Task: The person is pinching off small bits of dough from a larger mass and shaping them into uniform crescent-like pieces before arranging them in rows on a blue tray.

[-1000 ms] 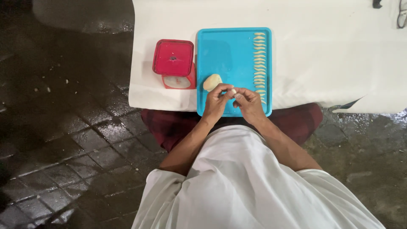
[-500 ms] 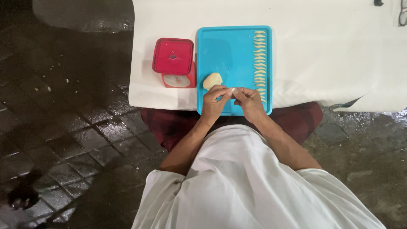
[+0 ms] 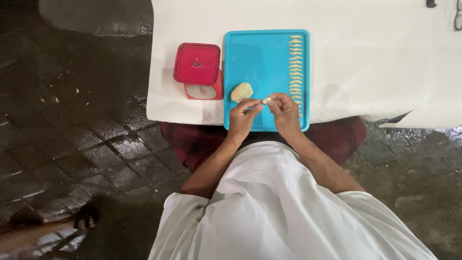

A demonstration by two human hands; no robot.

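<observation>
Pale dough piece (image 3: 266, 100) | pinched between left hand (image 3: 242, 117), right hand (image 3: 285, 112) | above blue tray (image 3: 257, 58)

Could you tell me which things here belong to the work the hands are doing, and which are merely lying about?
In use:
- small dough piece, pinched between left hand and right hand
- dough lump
- row of shaped pieces
- blue tray

Lying about:
- red scale beside the tray, untouched
- dark items at the white table's far corner
</observation>
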